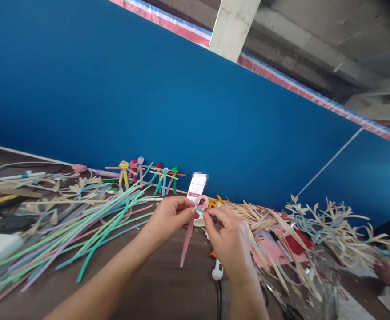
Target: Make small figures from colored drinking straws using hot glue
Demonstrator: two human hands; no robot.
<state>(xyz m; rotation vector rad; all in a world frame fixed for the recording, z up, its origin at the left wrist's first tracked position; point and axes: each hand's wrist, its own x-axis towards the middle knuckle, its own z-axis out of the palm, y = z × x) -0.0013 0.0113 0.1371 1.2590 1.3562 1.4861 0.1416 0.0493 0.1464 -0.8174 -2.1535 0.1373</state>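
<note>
Pink fuzzy stem, bent into a small ring (205,201) with a straight tail (186,243), is held in the air over the dark table (141,280), between the two hands and in front of a lit phone (195,189). The left hand (171,218) has thumb and forefinger closed in a pinch at the ring's left side, and the tail hangs downward just beside these fingertips. The right hand (228,233) is half curled, its thumb and forefinger brought together at the ring's lower right, where a short light-blue length (199,209) crosses; whether that length is fastened to the ring or merely laid against it cannot be told.

The step in hand appears to be shaping or joining at the ring, judging from the two pinches set close on either side. A further move of this kind would call for a steady left pinch, so that the curve keeps its form, while the right fingertips guide the blue length; too firm a squeeze could flatten the ring.

To the left lie loose coloured stems (104,235); behind them, small stem figures (164,180) stand by the blue panel (181,111). A white tool (217,271) with a black cord rests below the right hand, and pale strips (258,215) spread to the right.
</note>
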